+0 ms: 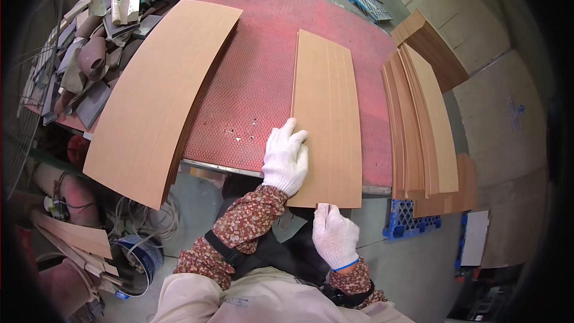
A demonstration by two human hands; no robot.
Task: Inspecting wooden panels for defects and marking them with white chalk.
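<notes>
A long light-brown wooden panel [326, 93] lies lengthwise before me, its near end reaching past the table edge. My left hand [286, 158], in a white knitted glove, rests on the panel's left edge with its fingers spread. At the near end, my gloved right hand [336, 236] is closed in a pinch. Between its thumb and fingers shows a small folded piece of sandpaper [323, 207], pale with a reddish-brown edge, against the panel's end. The fingers' far side is hidden.
The table has a red mesh-textured top [257, 54]. A stack of wide panels [161, 90] lies left, also overhanging. More panels [421, 119] stand on edge at right. Scraps and curled sheets [98, 54] heap at far left. Below are a blue bucket [146, 257] and blue pallet [412, 221].
</notes>
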